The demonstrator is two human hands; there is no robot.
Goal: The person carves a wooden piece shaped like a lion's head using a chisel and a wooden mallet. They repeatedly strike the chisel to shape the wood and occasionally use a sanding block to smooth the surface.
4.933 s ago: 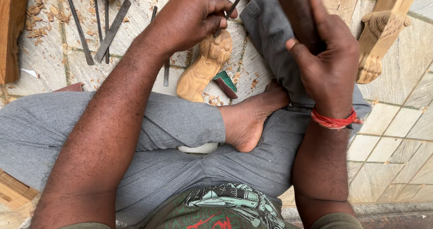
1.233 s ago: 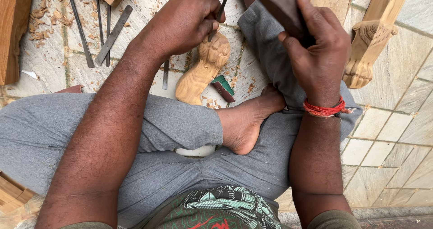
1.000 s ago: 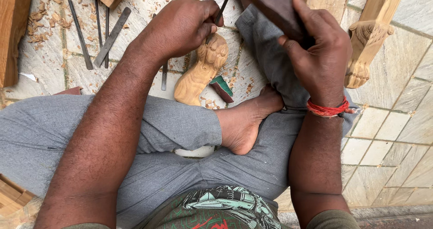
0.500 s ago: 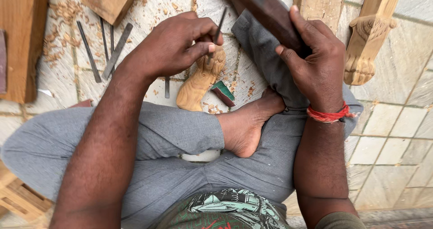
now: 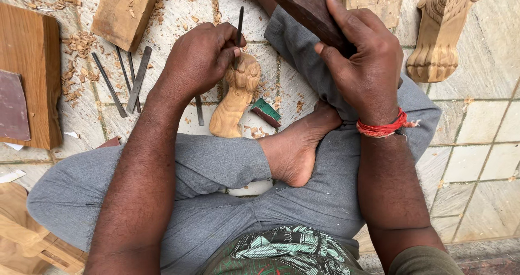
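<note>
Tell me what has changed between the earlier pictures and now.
Mostly the camera shifted, showing more floor at the top. The left hand keeps the thin chisel on the carved wooden figure; the right hand keeps the dark mallet raised. Nothing was let go.

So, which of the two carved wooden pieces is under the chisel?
The pale carved figure on the floor between the knees; the left hand sets the chisel on it. The other carved piece lies untouched, far right.

The head camera is looking steeply down from close above. It is framing crossed legs at the bottom and tiled floor at the right.
</note>
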